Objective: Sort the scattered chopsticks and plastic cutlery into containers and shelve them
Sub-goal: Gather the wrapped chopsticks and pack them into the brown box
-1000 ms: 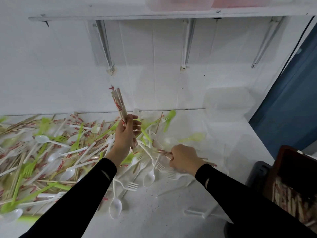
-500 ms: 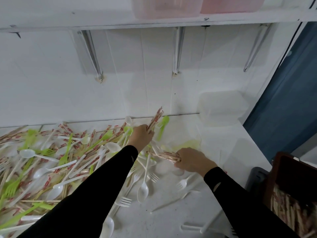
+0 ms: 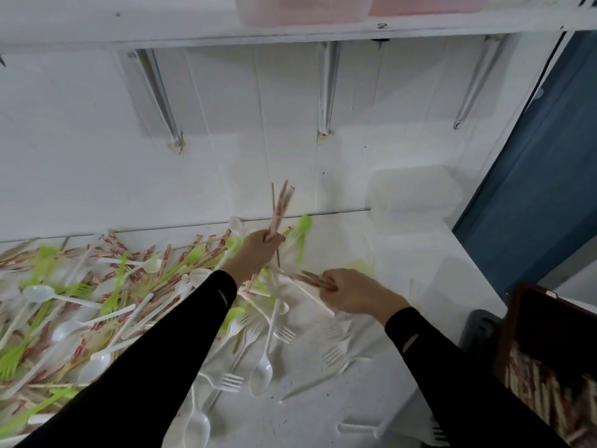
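1. Right up close, two black sleeves [image 3: 145, 367] come in from the bottom. White spoons [image 3: 263, 373] and white forks [image 3: 227, 381] lie loose on the white counter [image 3: 323, 412] between them.
2. Low on the right, past the counter edge, there's a dark brown box [image 3: 529, 321] with stacked chopsticks [image 3: 546, 392] inside.
3. The right hand [image 3: 358, 294] has its fingers curled round a few loose chopsticks [image 3: 315, 279]. They lie nearly flat just above the counter, pointing left toward the other hand.
4. A bit farther back, the left hand [image 3: 258, 250] has its fingers wrapped tight round a chopstick bundle [image 3: 281, 208]. It stands almost upright with the tips leaning slightly right in front of the wall.
5. Left of both hands is the big pile [image 3: 181, 270]: red-printed wrapped chopsticks, lime green forks [image 3: 113, 295] and more white spoons. It's all criss-crossed and runs back to the wall.
6. In the back right corner of the counter sits a translucent container [image 3: 413, 202], right by the wall and well apart from the pile.
7. Way up top is a white shelf [image 3: 193, 30] on metal brackets [image 3: 326, 92]. Two pinkish tubs [image 3: 300, 9] sit on it, and only their bottoms are in view.
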{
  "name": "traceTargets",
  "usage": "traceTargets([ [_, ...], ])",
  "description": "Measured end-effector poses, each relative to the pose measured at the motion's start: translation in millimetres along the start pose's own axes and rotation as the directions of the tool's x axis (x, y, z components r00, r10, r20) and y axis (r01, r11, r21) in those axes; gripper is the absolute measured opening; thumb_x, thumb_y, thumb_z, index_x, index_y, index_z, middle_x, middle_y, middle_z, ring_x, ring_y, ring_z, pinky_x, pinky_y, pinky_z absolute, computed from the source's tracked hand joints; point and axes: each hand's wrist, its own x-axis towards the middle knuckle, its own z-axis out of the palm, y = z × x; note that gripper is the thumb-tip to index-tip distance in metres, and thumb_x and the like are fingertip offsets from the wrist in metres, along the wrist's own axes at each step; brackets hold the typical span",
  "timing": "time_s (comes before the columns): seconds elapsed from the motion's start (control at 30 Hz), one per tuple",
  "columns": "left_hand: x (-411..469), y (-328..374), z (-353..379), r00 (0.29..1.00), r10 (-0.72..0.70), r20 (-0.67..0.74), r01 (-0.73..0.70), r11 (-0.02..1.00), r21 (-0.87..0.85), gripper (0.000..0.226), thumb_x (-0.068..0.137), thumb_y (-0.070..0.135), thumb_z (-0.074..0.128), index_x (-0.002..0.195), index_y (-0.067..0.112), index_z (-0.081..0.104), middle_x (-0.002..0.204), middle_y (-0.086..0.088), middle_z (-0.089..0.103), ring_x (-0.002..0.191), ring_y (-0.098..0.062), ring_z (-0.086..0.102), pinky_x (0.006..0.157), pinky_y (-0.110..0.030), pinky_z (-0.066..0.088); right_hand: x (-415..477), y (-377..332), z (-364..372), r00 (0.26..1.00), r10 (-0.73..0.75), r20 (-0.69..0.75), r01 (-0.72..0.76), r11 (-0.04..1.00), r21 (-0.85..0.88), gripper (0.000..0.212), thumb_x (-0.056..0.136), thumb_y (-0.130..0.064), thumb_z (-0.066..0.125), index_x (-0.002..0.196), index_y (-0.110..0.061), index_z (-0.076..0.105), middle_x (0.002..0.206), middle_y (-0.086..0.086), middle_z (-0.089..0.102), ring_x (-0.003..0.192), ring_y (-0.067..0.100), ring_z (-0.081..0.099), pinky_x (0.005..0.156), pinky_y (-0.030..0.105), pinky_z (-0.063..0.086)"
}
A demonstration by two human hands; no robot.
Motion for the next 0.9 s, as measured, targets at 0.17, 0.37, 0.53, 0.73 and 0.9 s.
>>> traceTargets([
  [0.17,-16.2,4.4,-22.9,0.999,0.021,-0.037,-0.029,0.969,-0.245,0.022,0.103,0.026,0.049,0.092,0.027,0.068,0.082,-0.003,0.053,0.062,-0.013,0.044,0.057,-0.026,0.037,-1.2,-1.2,-6.4,0.988,0.097,-0.121,-0.063,0.962,0.264,0.026,0.100,-0.036,0.043,0.099,-0.019,0.062,0.080,-0.005,0.073,0.064,0.011,0.059,0.065,0.028,0.046],
  [0.37,-65.3,30.2,-32.2,0.991,0.083,0.100,0.018,0.676,-0.736,0.021,0.099,-0.001,0.049,0.116,0.011,0.052,0.095,-0.011,0.070,0.079,-0.022,0.071,0.073,-0.040,0.061,-29.1,-14.7,-37.8,0.957,0.212,-0.198,0.037,0.588,0.808,0.031,0.106,-0.030,0.036,0.110,-0.009,0.057,0.086,0.003,0.076,0.054,0.015,0.049,0.053,0.026,0.038],
  [0.53,-119.1,76.1,-1.2,0.931,0.200,0.304,0.074,0.715,-0.695,0.015,0.101,0.011,0.049,0.116,0.011,0.051,0.087,-0.007,0.061,0.062,-0.015,0.057,0.060,-0.032,0.058,-67.8,-13.0,-62.4,0.941,0.205,-0.269,0.187,0.348,0.919,0.030,0.106,-0.028,0.040,0.123,-0.009,0.055,0.072,0.005,0.067,0.061,0.016,0.055,0.067,0.030,0.048],
  [0.73,-161.8,148.9,66.6,0.851,0.290,0.438,0.101,0.727,-0.679,0.024,0.101,0.038,0.047,0.095,0.015,0.049,0.065,0.005,0.041,0.051,-0.007,0.030,0.044,-0.018,0.028,-146.8,25.7,-92.4,0.897,0.328,-0.297,0.271,0.123,0.955,0.022,0.103,-0.026,0.048,0.121,-0.016,0.057,0.088,0.003,0.063,0.047,0.010,0.042,0.039,0.021,0.034],
  [0.9,-190.1,190.2,121.7,0.749,0.348,0.564,0.123,0.764,-0.634,0.023,0.103,0.034,0.043,0.108,0.013,0.050,0.063,0.005,0.040,0.051,-0.006,0.028,0.045,-0.016,0.027,-201.7,68.7,-106.1,0.820,0.433,-0.374,0.380,0.076,0.922,0.025,0.104,-0.035,0.045,0.112,-0.013,0.054,0.066,-0.003,0.049,0.043,0.006,0.026,0.033,0.017,0.021],
])
